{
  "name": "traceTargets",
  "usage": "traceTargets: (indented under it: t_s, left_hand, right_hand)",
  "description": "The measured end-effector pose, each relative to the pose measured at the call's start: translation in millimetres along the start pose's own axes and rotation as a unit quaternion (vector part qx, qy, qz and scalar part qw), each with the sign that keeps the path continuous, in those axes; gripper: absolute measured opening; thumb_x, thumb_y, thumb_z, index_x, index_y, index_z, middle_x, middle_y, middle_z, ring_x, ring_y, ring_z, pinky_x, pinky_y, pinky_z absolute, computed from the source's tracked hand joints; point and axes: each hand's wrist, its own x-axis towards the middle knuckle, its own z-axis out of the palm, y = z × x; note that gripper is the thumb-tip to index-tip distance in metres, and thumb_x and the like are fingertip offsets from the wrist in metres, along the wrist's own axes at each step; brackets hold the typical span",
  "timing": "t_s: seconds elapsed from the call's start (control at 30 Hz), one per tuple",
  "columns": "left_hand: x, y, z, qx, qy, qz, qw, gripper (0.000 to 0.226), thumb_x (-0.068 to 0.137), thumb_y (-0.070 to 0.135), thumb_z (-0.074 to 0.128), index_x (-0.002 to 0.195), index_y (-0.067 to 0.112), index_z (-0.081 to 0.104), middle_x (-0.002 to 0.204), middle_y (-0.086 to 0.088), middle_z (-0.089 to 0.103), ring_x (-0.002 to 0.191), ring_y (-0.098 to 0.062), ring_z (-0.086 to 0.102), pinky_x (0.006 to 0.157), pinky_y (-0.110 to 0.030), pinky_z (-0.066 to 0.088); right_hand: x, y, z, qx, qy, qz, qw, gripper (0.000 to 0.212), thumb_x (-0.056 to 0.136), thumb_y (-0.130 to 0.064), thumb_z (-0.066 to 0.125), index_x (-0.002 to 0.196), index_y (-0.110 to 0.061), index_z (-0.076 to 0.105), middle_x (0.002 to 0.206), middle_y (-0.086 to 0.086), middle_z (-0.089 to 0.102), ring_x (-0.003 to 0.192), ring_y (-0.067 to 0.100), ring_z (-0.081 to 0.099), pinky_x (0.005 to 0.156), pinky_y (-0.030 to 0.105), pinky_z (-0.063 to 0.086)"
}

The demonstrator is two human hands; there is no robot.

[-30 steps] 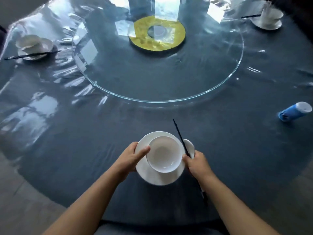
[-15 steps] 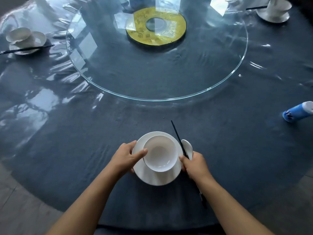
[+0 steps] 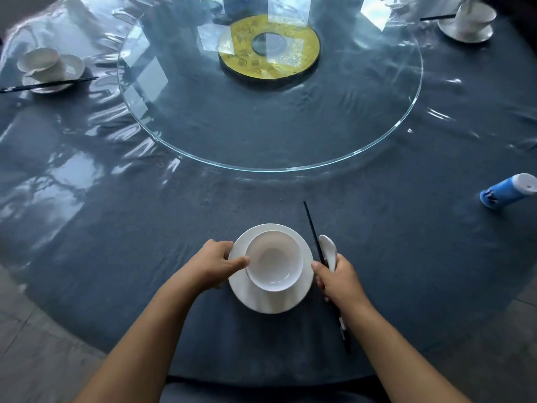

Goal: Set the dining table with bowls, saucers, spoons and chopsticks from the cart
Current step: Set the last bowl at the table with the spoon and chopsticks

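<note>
Landmark: the saucer [image 3: 271, 298], at the near edge of the table [image 3: 406, 257]. Left of it, the left hand [image 3: 213, 264] clamps its rim, thumb against the bowl [image 3: 273, 260] seated on it. Just right of the saucer, the chopsticks [image 3: 313, 228] run long axis away from the person, tips toward the glass turntable [image 3: 377, 146]. The spoon [image 3: 327, 248] lies just right again, parallel. The right hand [image 3: 338, 279] is closed around both; it is nearer and placed to lay them down, in my judgement.
</note>
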Motion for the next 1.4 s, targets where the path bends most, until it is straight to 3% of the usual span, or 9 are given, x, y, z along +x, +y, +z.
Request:
traceTargets:
  t_s: [0.1, 0.2, 0.3, 0.4, 0.5, 0.77, 0.93, 1.27, 1.4]
  left_hand:
    - [-15, 1, 3, 0.07, 0.111, -0.043, 0.99, 0.049, 0.092, 0.045, 0.062, 0.129, 0.013, 0.058, 0.122, -0.009, 0.053, 0.095, -0.024, 0.059, 0.079, -0.035, 0.049]
    - [-46, 13, 20, 0.052, 0.245, 0.074, 0.965, 0.026, 0.092, 0.037, 0.062, 0.113, 0.022, 0.063, 0.098, 0.005, 0.058, 0.083, -0.014, 0.06, 0.076, -0.033, 0.046]
    - [-73, 34, 54, -0.053, 0.144, 0.158, 0.976, 0.007, 0.092, 0.026, 0.064, 0.085, 0.027, 0.065, 0.07, 0.008, 0.065, 0.06, -0.006, 0.056, 0.064, -0.036, 0.05]
    - [-91, 55, 88, -0.194, -0.066, 0.12, 0.971, 0.007, 0.098, 0.019, 0.06, 0.096, 0.019, 0.067, 0.082, -0.002, 0.07, 0.065, -0.014, 0.064, 0.062, -0.037, 0.055]
    - [-101, 67, 107, -0.273, -0.176, 0.107, 0.94, 0.013, 0.102, 0.02, 0.056, 0.106, 0.009, 0.061, 0.089, -0.007, 0.072, 0.07, -0.026, 0.069, 0.059, -0.035, 0.057]
    - [-111, 77, 111, -0.276, -0.167, 0.11, 0.94, 0.013, 0.101, 0.005, 0.05, 0.102, -0.003, 0.06, 0.077, -0.014, 0.072, 0.058, -0.025, 0.069, 0.055, -0.031, 0.058]
    - [-111, 80, 108, -0.35, -0.188, 0.093, 0.913, 0.009, 0.102, 0.003, 0.05, 0.1, 0.002, 0.059, 0.07, -0.01, 0.067, 0.054, -0.019, 0.067, 0.053, -0.028, 0.057]
    - [-87, 65, 110, -0.345, -0.196, 0.053, 0.916, 0.009, 0.101, 0.005, 0.053, 0.1, 0.001, 0.061, 0.071, -0.01, 0.064, 0.056, -0.021, 0.066, 0.055, -0.03, 0.057]
    - [-78, 53, 125, -0.358, -0.12, 0.011, 0.926, 0.001, 0.1, 0.001, 0.054, 0.099, 0.001, 0.053, 0.069, -0.015, 0.067, 0.052, -0.025, 0.066, 0.049, -0.031, 0.056]
  right_hand:
    - [-13, -14, -9, 0.082, -0.022, 0.005, 0.996, 0.012, 0.095, -0.017, 0.056, 0.091, -0.006, 0.053, 0.059, 0.002, 0.054, 0.043, 0.012, 0.041, 0.043, 0.029, 0.038]
    - [-27, -37, -19, 0.172, -0.041, -0.004, 0.984, 0.008, 0.096, -0.006, 0.046, 0.091, -0.008, 0.052, 0.058, 0.002, 0.053, 0.044, 0.014, 0.04, 0.045, 0.03, 0.037]
    - [-44, -61, -28, 0.247, -0.079, -0.033, 0.965, 0.01, 0.1, -0.005, 0.045, 0.094, -0.008, 0.052, 0.061, 0.004, 0.055, 0.048, 0.016, 0.045, 0.049, 0.03, 0.04]
    - [-59, -77, -32, 0.318, -0.116, -0.05, 0.94, 0.009, 0.103, -0.007, 0.045, 0.097, -0.006, 0.052, 0.063, 0.006, 0.057, 0.053, 0.017, 0.05, 0.05, 0.027, 0.045]
    - [-70, -85, -31, 0.348, -0.128, -0.06, 0.927, 0.009, 0.103, -0.005, 0.045, 0.096, -0.005, 0.051, 0.066, 0.009, 0.056, 0.056, 0.018, 0.052, 0.052, 0.027, 0.048]
    - [-70, -84, -28, 0.239, -0.064, -0.104, 0.963, 0.008, 0.098, -0.005, 0.056, 0.091, -0.004, 0.054, 0.074, 0.012, 0.06, 0.058, 0.017, 0.058, 0.053, 0.029, 0.052]
    - [-54, -92, -32, 0.18, -0.019, -0.126, 0.975, 0.02, 0.1, -0.012, 0.055, 0.083, -0.007, 0.061, 0.061, 0.004, 0.046, 0.051, 0.014, 0.042, 0.044, 0.021, 0.038]
    - [-1, -114, -38, 0.172, -0.046, -0.128, 0.976, 0.01, 0.093, -0.011, 0.065, 0.093, -0.005, 0.057, 0.054, -0.001, 0.033, 0.04, 0.007, 0.028, 0.038, 0.018, 0.021]
    - [28, -95, -32, 0.123, -0.057, -0.102, 0.986, 0.011, 0.091, -0.011, 0.064, 0.088, -0.006, 0.055, 0.051, -0.002, 0.034, 0.04, 0.008, 0.029, 0.037, 0.017, 0.021]
